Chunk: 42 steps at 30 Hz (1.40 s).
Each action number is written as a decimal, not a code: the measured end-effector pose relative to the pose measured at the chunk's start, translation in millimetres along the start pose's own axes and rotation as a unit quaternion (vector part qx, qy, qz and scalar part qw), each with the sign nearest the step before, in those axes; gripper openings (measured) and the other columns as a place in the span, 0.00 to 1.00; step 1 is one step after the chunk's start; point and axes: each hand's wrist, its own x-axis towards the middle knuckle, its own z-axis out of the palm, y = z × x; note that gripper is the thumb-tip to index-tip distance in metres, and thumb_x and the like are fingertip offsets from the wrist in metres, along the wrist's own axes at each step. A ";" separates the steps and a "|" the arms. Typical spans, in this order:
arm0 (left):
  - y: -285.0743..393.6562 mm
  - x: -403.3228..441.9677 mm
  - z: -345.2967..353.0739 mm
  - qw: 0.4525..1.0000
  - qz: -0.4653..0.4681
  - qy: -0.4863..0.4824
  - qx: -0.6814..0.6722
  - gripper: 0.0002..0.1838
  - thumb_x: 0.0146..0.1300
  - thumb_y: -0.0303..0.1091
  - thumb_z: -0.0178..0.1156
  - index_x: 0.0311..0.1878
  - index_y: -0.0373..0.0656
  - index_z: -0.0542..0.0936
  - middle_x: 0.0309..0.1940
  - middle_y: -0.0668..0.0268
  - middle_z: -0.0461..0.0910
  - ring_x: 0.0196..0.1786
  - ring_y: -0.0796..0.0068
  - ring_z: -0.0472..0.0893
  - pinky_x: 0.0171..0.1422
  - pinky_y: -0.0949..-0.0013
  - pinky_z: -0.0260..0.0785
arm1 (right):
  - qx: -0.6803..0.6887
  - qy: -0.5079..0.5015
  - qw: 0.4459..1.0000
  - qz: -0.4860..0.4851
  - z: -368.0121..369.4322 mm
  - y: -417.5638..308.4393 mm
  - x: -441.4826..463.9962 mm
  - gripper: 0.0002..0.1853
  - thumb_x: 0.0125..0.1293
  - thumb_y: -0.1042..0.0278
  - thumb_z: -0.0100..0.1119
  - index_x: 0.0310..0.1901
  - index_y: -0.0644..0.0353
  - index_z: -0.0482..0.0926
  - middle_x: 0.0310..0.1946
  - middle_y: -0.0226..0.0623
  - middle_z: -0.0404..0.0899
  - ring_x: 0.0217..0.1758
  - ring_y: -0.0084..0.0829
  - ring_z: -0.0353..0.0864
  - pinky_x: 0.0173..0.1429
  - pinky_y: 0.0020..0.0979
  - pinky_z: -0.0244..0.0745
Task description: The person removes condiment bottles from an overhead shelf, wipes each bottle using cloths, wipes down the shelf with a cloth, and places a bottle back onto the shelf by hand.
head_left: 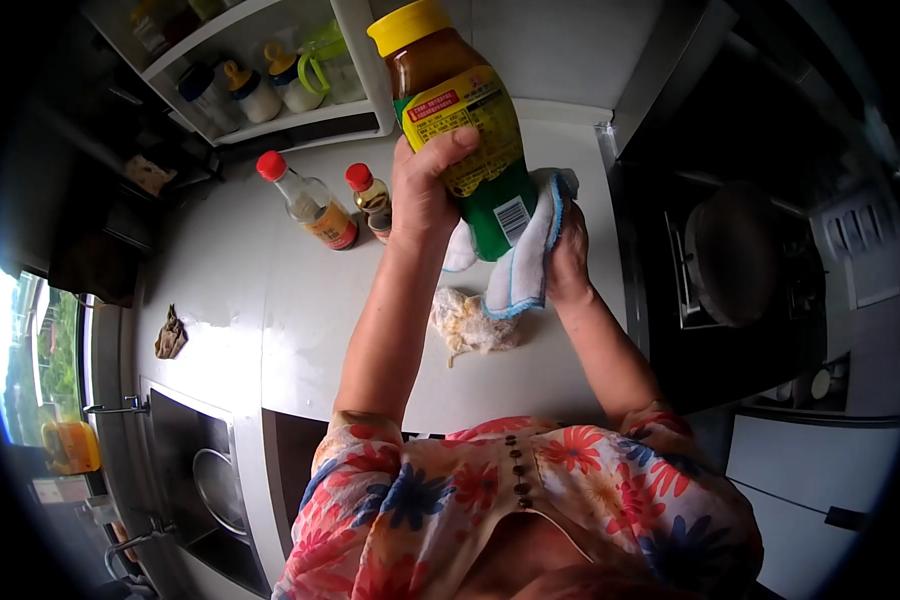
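My left hand (428, 190) is wrapped round a large bottle (495, 130) with a yellow cap and a yellow and green label, raised and tilted over the counter. My right hand (568, 255) presses a white cloth (523, 265) with blue edging against the bottle's lower right side; its fingers are mostly hidden behind the cloth. Below them on the counter lies a crumpled clear plastic bag (475, 325) with something pale in it. Just left of my left hand stand a small red-capped bottle (372, 200) and a taller red-capped sauce bottle (315, 208).
A white shelf (270, 128) at the back holds several jars and a green-handled jug (328, 70). A dark crumpled rag (171, 335) lies on the counter's left. The sink (175, 435) is at lower left, with a metal basin inside. On the right, a dark pan (735, 255) sits on the stove.
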 end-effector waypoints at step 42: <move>31.6 27.6 32.7 0.908 0.134 -0.055 0.393 0.56 0.44 0.61 0.70 0.69 0.34 0.58 0.67 0.47 0.58 0.71 0.51 0.58 0.70 0.56 0.54 | -0.076 -0.207 0.975 -0.030 -2.6 -130.3 120.0 0.31 0.51 0.70 0.72 0.55 0.62 0.67 0.47 0.34 0.76 0.51 0.25 0.76 0.59 0.30 0.72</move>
